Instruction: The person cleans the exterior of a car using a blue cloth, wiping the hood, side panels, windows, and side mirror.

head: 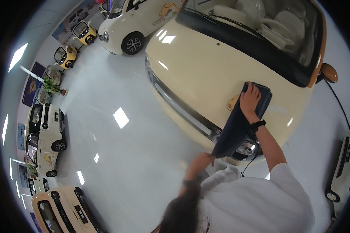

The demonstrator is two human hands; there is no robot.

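A dark navy folded cloth [232, 131] stretches over the front corner of a cream car's bonnet [192, 70], above the headlight [246, 150]. My right hand [250, 97] is on the upper part of the cloth, fingers slightly parted on top and thumb side at its edge; a black band [257, 125] circles the wrist. Down at the narrow lower end, my left hand [202, 162], somewhat blurred, grips the cloth. Part of a yellow-orange picture [232, 102] shows beside the cloth on the bonnet. A thin black cable [252, 163] hangs below the right wrist.
Another cream car [148, 17] stands behind at the upper left. A white car [43, 145] and a peach car [64, 209] are along the left, near yellow three-wheelers [65, 56] and a potted plant [54, 86]. The orange wing mirror [329, 72] juts out at right.
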